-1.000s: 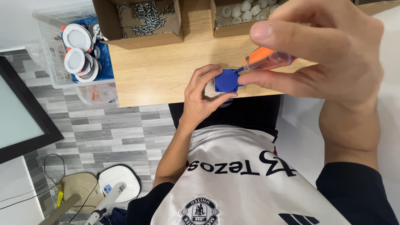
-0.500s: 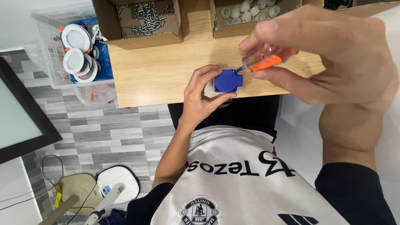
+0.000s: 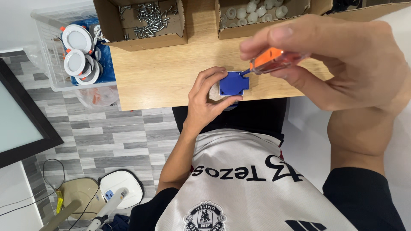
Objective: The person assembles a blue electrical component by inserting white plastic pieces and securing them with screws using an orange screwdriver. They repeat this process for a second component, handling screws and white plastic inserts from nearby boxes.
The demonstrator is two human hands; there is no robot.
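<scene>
box of screws (image 3: pixel 147 21) sits on the table (image 3: pixel 162 72), bin of lamps (image 3: pixel 72 55) left of it.

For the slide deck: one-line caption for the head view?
Left hand steadies a blue part on the wooden table while the right hand applies an orange-handled screwdriver.

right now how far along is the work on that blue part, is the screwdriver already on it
In hand: the left hand pinches the blue part at the wooden table edge, and the right hand holds an orange-handled screwdriver with its tip at the part's top right corner. Done: part and tool are picked up. Left: whether any screw is seated cannot be told; the box of screws sits behind.
</scene>
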